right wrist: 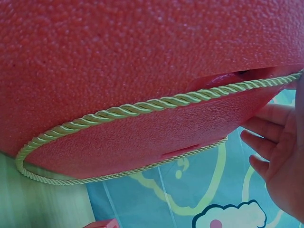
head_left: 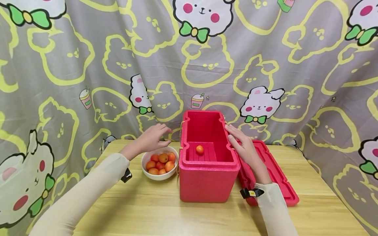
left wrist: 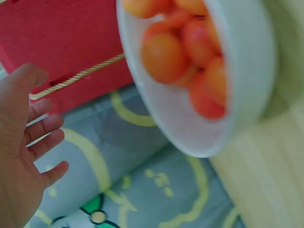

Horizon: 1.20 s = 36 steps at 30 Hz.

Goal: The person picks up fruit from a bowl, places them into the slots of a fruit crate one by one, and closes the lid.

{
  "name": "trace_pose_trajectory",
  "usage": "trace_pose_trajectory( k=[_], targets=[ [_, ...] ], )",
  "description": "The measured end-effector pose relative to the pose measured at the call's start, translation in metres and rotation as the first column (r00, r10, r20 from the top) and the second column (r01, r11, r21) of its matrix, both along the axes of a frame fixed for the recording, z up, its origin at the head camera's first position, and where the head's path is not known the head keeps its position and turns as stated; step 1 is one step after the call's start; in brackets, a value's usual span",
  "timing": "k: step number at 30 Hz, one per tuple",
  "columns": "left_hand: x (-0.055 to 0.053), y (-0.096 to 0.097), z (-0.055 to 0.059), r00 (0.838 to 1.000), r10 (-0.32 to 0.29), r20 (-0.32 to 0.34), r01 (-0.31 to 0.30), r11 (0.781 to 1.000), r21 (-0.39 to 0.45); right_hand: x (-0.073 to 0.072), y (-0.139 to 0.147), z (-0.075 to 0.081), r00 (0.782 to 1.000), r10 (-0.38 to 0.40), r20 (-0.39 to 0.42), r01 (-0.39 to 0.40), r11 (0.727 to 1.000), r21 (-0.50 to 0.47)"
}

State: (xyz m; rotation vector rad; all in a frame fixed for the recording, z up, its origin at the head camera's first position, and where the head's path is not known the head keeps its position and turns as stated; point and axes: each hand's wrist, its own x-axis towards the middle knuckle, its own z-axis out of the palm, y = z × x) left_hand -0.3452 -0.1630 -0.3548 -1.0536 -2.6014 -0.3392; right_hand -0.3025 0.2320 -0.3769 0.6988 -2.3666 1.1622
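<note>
A red foam box stands upright with its top uncovered, and one small orange fruit lies on its floor. To its left is a white bowl of several orange-red fruits. My left hand hovers above the bowl's far side with fingers apart and nothing held; the left wrist view shows the same hand clear of the fruits. My right hand rests along the box's right rim, fingers extended. In the right wrist view that hand is beside the box wall.
The red lid lies on the wooden table, right of the box and partly under my right forearm. A gold cord hangs along the box's side. Behind the table hangs a patterned grey curtain.
</note>
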Motion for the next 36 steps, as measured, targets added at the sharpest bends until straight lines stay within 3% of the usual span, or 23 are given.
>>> trace_pose_trajectory(
  k=[9, 17, 31, 36],
  targets=[
    [0.004, -0.017, -0.030, 0.996, 0.027, 0.082, -0.021, 0.997, -0.071, 0.001, 0.000, 0.000, 1.000, -0.003, 0.001, 0.003, 1.000, -0.001],
    [0.008, -0.021, -0.048, 0.991, -0.010, 0.133, 0.025, 0.994, -0.108, 0.000, 0.001, -0.001, 1.000, -0.001, -0.004, 0.001, 1.000, -0.003],
    [0.010, -0.022, -0.067, 0.993, 0.005, 0.115, 0.011, 0.990, -0.141, 0.000, 0.000, 0.000, 1.000, 0.005, -0.004, -0.005, 1.000, -0.003],
    [0.012, -0.021, -0.068, 0.991, 0.016, 0.133, 0.001, 0.991, -0.131, 0.000, 0.001, 0.000, 1.000, 0.003, -0.001, -0.003, 1.000, 0.002]
  ],
)
